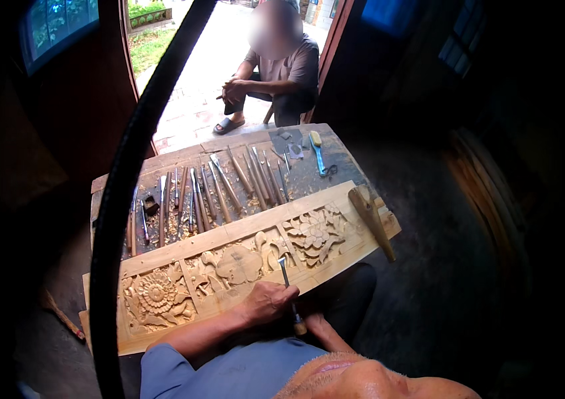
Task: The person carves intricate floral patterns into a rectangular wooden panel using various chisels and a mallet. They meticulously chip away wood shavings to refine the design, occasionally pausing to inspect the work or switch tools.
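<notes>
My left hand [269, 300] is closed round a wood chisel [283, 267] at the near edge of a carved wooden panel [229, 229]. The chisel's metal blade points away from me over the panel's middle section, and its dark handle slants down toward my body. My right hand [309, 310] is behind the handle in shadow, and its fingers are hidden. The panel shows a round flower at left, a smooth rounded shape in the middle and a blossom with leaves at right. Pale shavings lie in the hollows.
A row of chisels [204, 189] lies among shavings on the worktable [349, 156] beyond the panel. A blue-handled brush [319, 159] is at far right. A wooden mallet-like piece [374, 223] rests across the panel's right end. A person [286, 73] sits in the doorway.
</notes>
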A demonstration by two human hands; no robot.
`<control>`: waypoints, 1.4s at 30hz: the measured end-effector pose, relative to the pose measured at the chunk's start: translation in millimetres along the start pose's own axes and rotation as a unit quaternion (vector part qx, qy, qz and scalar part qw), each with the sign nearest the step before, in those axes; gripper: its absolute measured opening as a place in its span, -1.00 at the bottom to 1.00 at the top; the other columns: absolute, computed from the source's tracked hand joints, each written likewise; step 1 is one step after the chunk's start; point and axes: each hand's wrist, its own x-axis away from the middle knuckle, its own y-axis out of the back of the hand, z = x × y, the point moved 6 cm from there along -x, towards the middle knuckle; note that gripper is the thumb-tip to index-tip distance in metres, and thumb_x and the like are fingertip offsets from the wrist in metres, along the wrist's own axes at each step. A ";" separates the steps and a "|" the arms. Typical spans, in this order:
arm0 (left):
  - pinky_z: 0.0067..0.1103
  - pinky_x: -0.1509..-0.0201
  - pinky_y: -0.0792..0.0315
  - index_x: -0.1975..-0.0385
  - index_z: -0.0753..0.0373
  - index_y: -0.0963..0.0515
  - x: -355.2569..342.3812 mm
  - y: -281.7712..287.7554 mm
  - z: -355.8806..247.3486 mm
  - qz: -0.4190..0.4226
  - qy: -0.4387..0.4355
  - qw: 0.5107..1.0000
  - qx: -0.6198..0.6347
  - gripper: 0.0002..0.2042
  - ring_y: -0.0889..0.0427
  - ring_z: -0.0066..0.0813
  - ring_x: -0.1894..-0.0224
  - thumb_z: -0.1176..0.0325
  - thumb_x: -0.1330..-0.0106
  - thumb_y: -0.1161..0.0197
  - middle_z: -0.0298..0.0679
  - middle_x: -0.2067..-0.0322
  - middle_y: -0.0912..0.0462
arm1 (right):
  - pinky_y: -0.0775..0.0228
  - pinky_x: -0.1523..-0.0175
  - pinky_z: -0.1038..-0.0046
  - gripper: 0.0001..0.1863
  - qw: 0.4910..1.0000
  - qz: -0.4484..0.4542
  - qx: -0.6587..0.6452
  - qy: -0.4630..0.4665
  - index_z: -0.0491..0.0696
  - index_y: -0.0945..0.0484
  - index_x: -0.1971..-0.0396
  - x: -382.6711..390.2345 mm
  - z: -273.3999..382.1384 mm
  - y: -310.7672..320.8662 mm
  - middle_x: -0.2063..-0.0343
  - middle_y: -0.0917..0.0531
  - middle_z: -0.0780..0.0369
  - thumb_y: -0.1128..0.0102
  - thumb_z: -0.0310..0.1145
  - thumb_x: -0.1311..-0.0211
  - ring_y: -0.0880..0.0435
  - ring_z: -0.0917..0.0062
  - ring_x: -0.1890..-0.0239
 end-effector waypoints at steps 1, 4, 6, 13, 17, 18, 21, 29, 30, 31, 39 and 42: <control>-0.26 0.53 -0.46 0.23 0.15 -0.50 -0.5 1.0 -0.3 -0.007 -0.004 1.000 0.003 -0.88 -0.63 -0.08 0.55 0.38 -0.28 -0.21 -0.16 0.60 -0.54 | -0.60 0.00 0.12 -0.70 1.000 0.006 -0.004 0.000 -0.13 -0.66 0.06 1.6 3.4 0.9 0.13 -0.74 -0.08 -0.17 -0.21 -0.44 -0.75 0.03 0.10; -0.26 0.52 -0.47 0.23 0.15 -0.50 0.9 6.7 -3.2 -0.009 -0.001 1.000 -0.005 -0.88 -0.64 -0.08 0.54 0.37 -0.28 -0.22 -0.15 0.60 -0.54 | -0.57 -0.10 0.16 -0.67 0.996 0.068 -0.046 -0.042 -0.13 -0.64 0.01 14.3 23.4 5.0 0.07 -0.72 -0.06 -0.21 -0.23 -0.39 -0.72 0.09 0.00; -0.25 0.52 -0.47 0.23 0.15 -0.50 -1.3 5.1 -4.6 -0.006 -0.008 1.000 -0.006 -0.89 -0.64 -0.08 0.54 0.37 -0.29 -0.22 -0.15 0.61 -0.53 | -0.55 -0.15 0.17 -0.65 0.989 0.092 -0.076 -0.087 -0.13 -0.65 0.00 21.6 11.5 -1.5 0.03 -0.72 -0.05 -0.28 -0.24 -0.33 -0.70 0.12 -0.06; -0.24 0.50 -0.48 0.25 0.14 -0.48 0.5 4.0 0.6 -0.007 0.044 0.999 -0.006 -0.91 -0.65 -0.08 0.53 0.41 -0.30 -0.21 -0.13 0.59 -0.54 | -0.61 0.15 0.13 -0.84 0.989 0.121 0.087 0.004 -0.07 -0.72 0.24 19.2 37.4 34.7 0.33 -0.73 -0.04 -0.31 -0.36 -0.21 -0.77 0.05 0.22; -0.25 0.44 -0.53 0.20 0.14 -0.52 3.0 5.7 8.6 -0.065 0.086 0.994 0.032 -0.85 -0.68 -0.06 0.49 0.50 -0.26 -0.22 -0.12 0.54 -0.59 | -0.51 0.37 0.14 -0.88 0.977 -0.084 0.151 0.129 -0.02 -0.59 0.48 15.3 65.2 110.7 0.57 -0.62 0.05 -0.30 -0.42 -0.26 -0.71 0.10 0.48; -0.25 0.42 -0.54 0.19 0.14 -0.53 3.3 8.5 10.2 -0.078 0.102 0.991 0.040 -0.83 -0.69 -0.05 0.48 0.52 -0.25 -0.22 -0.12 0.53 -0.61 | -0.50 0.39 0.16 -0.89 0.972 -0.130 0.154 0.125 0.01 -0.59 0.45 12.4 89.8 140.5 0.54 -0.63 0.10 -0.27 -0.45 -0.30 -0.69 0.16 0.49; -0.27 0.39 -0.56 0.16 0.15 -0.57 7.0 13.3 13.2 -0.099 0.143 0.982 0.075 -0.80 -0.71 -0.03 0.46 0.55 -0.26 -0.21 -0.11 0.50 -0.64 | -0.55 0.34 0.28 -0.89 0.935 -0.267 0.157 0.171 -0.08 -0.73 0.23 14.2 139.8 210.2 0.45 -0.75 0.13 -0.37 -0.55 -0.26 -0.75 0.24 0.44; -0.42 0.42 -0.49 0.21 0.18 -0.61 4.9 14.6 25.0 -0.127 0.220 0.954 0.161 -0.88 -0.64 -0.28 0.55 0.56 -0.37 -0.18 -0.16 0.61 -0.53 | -0.55 0.41 0.42 -0.81 0.888 -0.391 -0.027 0.240 -0.19 -0.65 0.00 21.1 168.8 204.4 0.56 -0.72 0.18 -0.13 -0.47 -0.56 -0.70 0.42 0.57; -0.44 0.43 -0.48 0.22 0.19 -0.61 4.5 11.9 27.4 -0.131 0.226 0.951 0.165 -0.89 -0.62 -0.34 0.56 0.55 -0.40 -0.17 -0.18 0.62 -0.52 | -0.51 0.41 0.44 -0.83 0.920 -0.351 -0.104 0.139 -0.21 -0.66 0.03 10.0 142.5 185.3 0.55 -0.70 0.17 -0.14 -0.50 -0.54 -0.68 0.43 0.56; -0.47 0.43 -0.47 0.22 0.19 -0.61 5.8 10.9 28.1 -0.137 0.232 0.948 0.168 -0.90 -0.59 -0.40 0.56 0.54 -0.44 -0.17 -0.20 0.62 -0.51 | -0.49 0.41 0.46 -0.75 0.918 -0.336 -0.207 0.041 -0.18 -0.64 0.30 10.9 107.9 157.8 0.60 -0.67 0.23 -0.03 -0.47 -0.62 -0.60 0.52 0.60; -0.30 0.42 -0.49 0.26 0.17 -0.61 7.4 8.2 39.9 -0.135 0.256 0.942 0.167 -0.85 -0.68 -0.08 0.53 0.55 -0.34 -0.10 -0.07 0.63 -0.54 | -0.56 0.15 0.10 -0.71 0.984 0.033 -0.059 -0.165 -0.03 -0.68 -0.02 19.7 11.7 -20.0 0.28 -0.73 -0.08 -0.21 -0.20 -0.45 -0.77 0.04 0.20; -0.29 0.42 -0.49 0.26 0.17 -0.60 6.7 9.6 38.9 -0.147 0.243 0.943 0.172 -0.85 -0.68 -0.06 0.54 0.55 -0.32 -0.10 -0.07 0.63 -0.53 | -0.56 0.10 0.15 -0.55 0.991 0.008 -0.085 -0.106 0.04 -0.46 -0.27 8.8 0.3 -41.0 0.25 -0.72 -0.03 -0.22 -0.16 -0.47 -0.75 0.13 0.20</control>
